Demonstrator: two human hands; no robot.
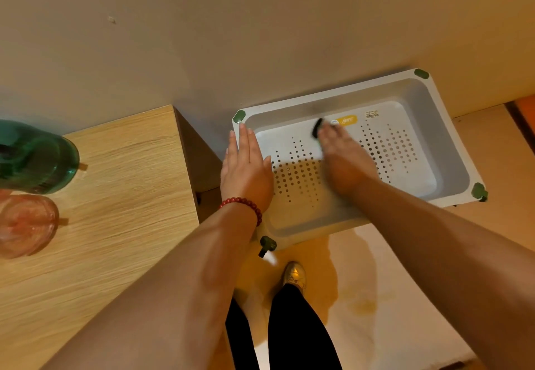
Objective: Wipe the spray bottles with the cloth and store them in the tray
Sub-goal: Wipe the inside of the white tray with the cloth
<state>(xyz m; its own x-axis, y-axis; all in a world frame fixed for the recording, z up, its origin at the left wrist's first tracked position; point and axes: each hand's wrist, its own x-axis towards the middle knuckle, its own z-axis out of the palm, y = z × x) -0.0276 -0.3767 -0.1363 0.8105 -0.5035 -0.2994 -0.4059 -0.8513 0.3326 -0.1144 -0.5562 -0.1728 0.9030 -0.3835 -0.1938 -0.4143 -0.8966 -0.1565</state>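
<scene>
White tray (376, 96) reached by both hands, centre right.
Left hand (246, 167) is laid flat on its rim; right hand (344, 161), blurred inside, cannot be judged. Green bottle (34, 155) and pink bottle (26, 225) are seen far left.

Tray (440, 149): white, with pale grey walls. Its base carries dot-pattern perforations (388, 144) set in columns.
Corner caps (421, 73): dark green.
Label (348, 120): yellow.
Counter (115, 196): light wood grain.
Green bottle (34, 158) and pink bottle (26, 225): both translucent.
Bracelet (243, 203): red beads.
Trousers (298, 326): black.
Shoe (295, 275): gold.
Floor (376, 282): cream, with a yellow stain.
</scene>
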